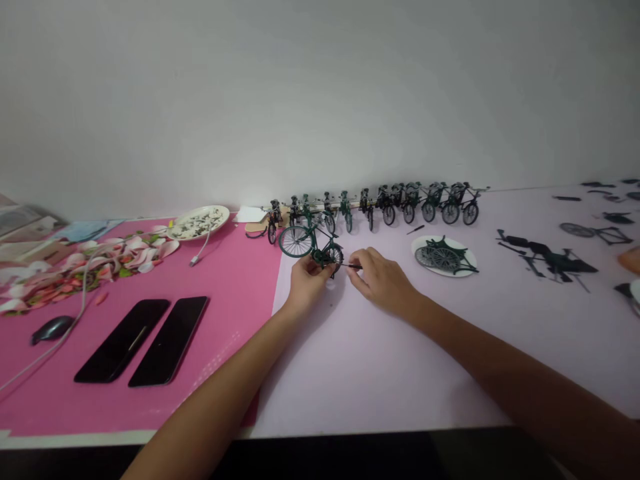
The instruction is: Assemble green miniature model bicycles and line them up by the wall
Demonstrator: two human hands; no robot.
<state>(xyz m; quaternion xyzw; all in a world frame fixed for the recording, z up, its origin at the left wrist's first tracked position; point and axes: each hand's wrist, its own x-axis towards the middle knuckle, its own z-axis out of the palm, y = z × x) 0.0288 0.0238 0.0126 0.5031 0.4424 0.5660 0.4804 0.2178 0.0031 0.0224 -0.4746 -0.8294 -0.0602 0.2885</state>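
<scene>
A dark green miniature bicycle (305, 239) is held up at the middle of the table, its large spoked wheel to the left. My left hand (311, 283) pinches it low, by the smaller wheel on the right. My right hand (381, 277) grips a small dark screwdriver (354, 266) between thumb and fingers, with its thin shaft pointing left at that wheel. Whether the tip touches the bicycle is too small to tell. Behind them, a row of similar miniature bicycles (429, 203) stands along the wall.
A white plate (472, 259) of green bicycle parts lies right of my right hand, with loose parts (545, 253) farther right. On the pink left side are two black phones (169, 343), a mouse (53, 329), a cable, artificial flowers (135, 253) and a plate of small pieces (225, 215).
</scene>
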